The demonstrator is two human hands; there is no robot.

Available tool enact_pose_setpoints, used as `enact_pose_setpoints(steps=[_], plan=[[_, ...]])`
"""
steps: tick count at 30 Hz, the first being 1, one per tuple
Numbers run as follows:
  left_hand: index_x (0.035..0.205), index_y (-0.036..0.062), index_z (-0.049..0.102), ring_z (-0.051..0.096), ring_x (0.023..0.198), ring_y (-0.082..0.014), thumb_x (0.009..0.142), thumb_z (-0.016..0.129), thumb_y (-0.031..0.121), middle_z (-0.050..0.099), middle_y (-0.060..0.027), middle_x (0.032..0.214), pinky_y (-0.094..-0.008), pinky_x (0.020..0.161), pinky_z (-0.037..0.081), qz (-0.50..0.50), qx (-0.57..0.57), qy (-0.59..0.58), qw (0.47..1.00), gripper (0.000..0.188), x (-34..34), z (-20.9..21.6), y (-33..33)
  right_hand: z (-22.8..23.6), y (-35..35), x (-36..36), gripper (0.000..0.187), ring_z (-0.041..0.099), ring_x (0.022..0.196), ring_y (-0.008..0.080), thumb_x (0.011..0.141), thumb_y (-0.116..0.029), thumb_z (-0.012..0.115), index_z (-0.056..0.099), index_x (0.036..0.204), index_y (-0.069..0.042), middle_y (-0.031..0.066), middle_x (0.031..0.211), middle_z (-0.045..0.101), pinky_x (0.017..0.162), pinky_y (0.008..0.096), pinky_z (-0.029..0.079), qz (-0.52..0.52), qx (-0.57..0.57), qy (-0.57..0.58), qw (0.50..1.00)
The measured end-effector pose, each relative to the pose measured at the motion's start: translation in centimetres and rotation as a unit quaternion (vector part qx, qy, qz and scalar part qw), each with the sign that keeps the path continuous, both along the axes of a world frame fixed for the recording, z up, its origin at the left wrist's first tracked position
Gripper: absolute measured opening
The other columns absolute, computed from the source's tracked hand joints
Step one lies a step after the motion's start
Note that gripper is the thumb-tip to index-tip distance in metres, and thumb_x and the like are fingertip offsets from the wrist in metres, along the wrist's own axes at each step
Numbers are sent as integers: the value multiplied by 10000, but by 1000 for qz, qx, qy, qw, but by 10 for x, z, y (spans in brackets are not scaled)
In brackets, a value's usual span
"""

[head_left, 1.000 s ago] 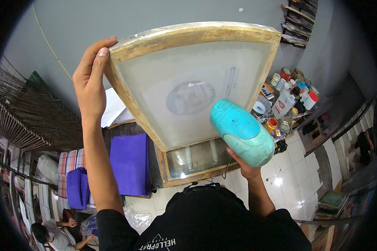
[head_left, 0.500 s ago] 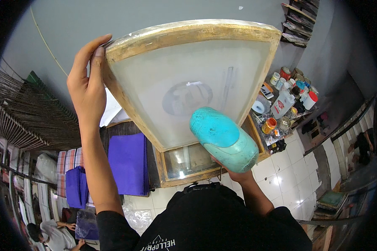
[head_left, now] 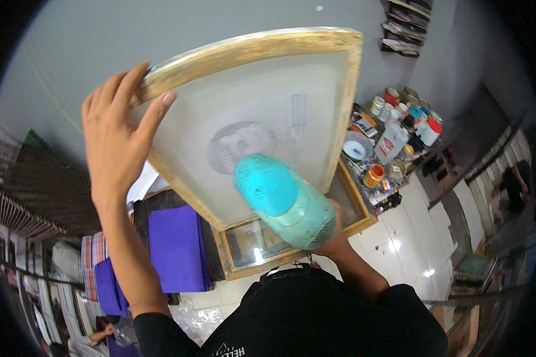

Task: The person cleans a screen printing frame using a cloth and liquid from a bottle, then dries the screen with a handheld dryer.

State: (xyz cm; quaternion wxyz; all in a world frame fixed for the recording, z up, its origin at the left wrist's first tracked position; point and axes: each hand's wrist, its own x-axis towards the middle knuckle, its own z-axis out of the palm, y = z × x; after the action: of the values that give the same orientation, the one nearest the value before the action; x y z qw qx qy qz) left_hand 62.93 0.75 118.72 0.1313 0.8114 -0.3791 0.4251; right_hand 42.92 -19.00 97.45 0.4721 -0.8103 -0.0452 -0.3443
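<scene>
A wood-framed printing screen (head_left: 256, 51) with pale mesh stands tilted in front of me, and a round grey design shows on the mesh. My left hand (head_left: 114, 140) grips its upper left corner, with the thumb over the front of the wood. In my right hand (head_left: 335, 237) is a turquoise hair dryer (head_left: 268, 189). The dryer's rounded end is near the lower middle of the mesh, just below the design; its handle and most of my right fingers are hidden behind its body. The screen's lower edge rests at a wood-edged glass panel (head_left: 280, 266).
Folded purple cloth (head_left: 175, 250) lies left of the glass panel. Jars, a white bottle (head_left: 392, 143) and an orange-labelled pot (head_left: 373, 175) crowd the table at right. A wire rack (head_left: 41, 190) stands at far left. Another person's hand (head_left: 104, 333) shows at lower left.
The screen and dryer have shifted left in view, along with the surroundings. The dryer now covers a lower-left part of the mesh. My left thumb has moved onto the frame's front face.
</scene>
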Motion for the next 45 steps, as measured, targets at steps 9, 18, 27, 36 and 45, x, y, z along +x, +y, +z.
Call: enact_pose_setpoints(steps=[9,18,27,36,45], plan=[[1251,47,627,550,1137,-310,830,731,403,616,-124,1224,-426,1016,414,5,-13,10,1000,561,-7,-6,-9,11,-5,-10,501,680,919,366,651,-134,841,631,1056,72,224,1017,679,825,411,528,-15,19,-25,999],[1253,21,602,594,1058,-312,788,766,392,626,-151,1176,-407,951,459,-37,4,-36,999,617,-2,-8,-15,3,4,-14,823,638,1092,233,619,-200,908,511,1299,40,166,1225,619,939,363,503,-24,78,19,996],[1209,35,605,588,1005,-304,757,774,401,631,-114,1101,-410,898,447,-76,1,-82,994,606,7,-12,-7,-1,24,3,972,588,1167,239,586,-312,966,454,1349,5,150,1308,547,1002,378,480,-58,34,22,997],[1221,12,596,573,1033,-288,752,768,442,628,-110,1101,-405,910,435,-69,0,-85,994,659,7,-13,1,9,34,11,979,587,1170,240,610,-333,951,436,1361,25,162,1304,553,1003,386,480,-31,6,-10,999],[1232,15,588,570,1037,-291,762,758,434,617,-114,1111,-411,924,433,-66,0,-68,996,652,6,-11,-4,12,32,17,733,642,1085,231,694,-214,877,518,1276,53,179,1214,630,962,366,501,-19,-6,-21,1000]])
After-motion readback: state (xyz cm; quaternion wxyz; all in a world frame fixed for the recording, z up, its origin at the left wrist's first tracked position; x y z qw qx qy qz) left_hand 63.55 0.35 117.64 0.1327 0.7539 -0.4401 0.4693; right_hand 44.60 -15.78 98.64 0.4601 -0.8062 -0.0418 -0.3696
